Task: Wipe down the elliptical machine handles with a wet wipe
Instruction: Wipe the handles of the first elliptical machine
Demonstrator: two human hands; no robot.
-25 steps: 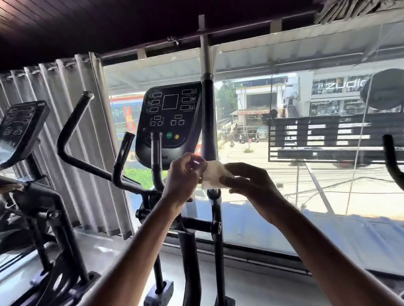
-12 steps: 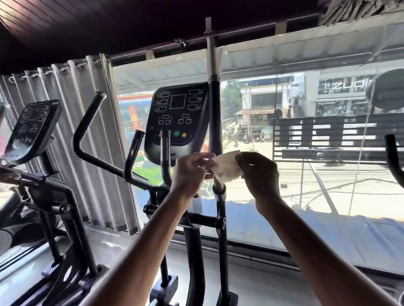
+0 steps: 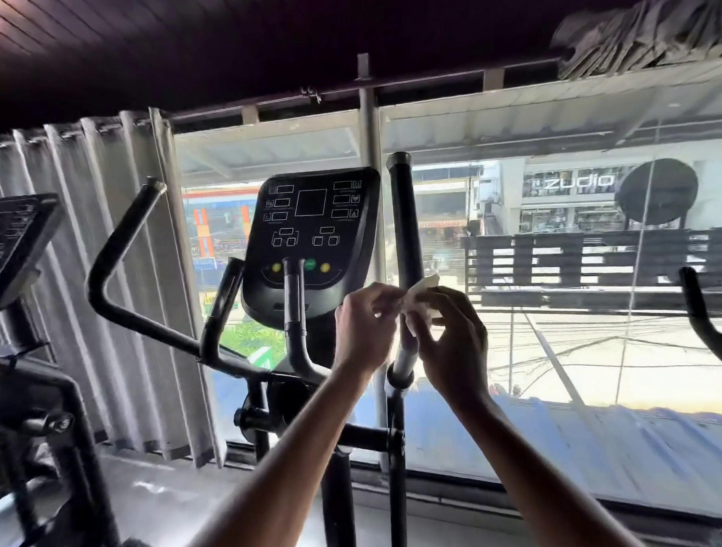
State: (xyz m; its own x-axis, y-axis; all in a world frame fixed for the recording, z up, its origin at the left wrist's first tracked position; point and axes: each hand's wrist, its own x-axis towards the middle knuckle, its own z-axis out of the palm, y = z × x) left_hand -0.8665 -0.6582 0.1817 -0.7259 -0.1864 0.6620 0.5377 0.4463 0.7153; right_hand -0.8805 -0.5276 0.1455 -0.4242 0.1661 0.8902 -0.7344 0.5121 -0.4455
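Note:
A black elliptical stands before me with its console (image 3: 312,238) at centre. Its right upright handle (image 3: 404,213) rises just right of the console, and the bent left handle (image 3: 114,259) reaches out to the left. Two short inner grips (image 3: 292,301) sit under the console. My left hand (image 3: 364,331) and my right hand (image 3: 451,339) meet in front of the right handle and both pinch a white wet wipe (image 3: 420,291) between them. The wipe lies close to the handle's shaft; contact with it cannot be told.
A second machine with its own console (image 3: 10,243) stands at the left, next to grey curtains (image 3: 103,284). A large window (image 3: 559,306) fills the wall behind. Another black handle (image 3: 702,320) curves in at the right edge.
The camera has moved closer and tilted down, so the right handle's top now shows. Both hands still hold the wipe and have shifted slightly right, in front of that handle.

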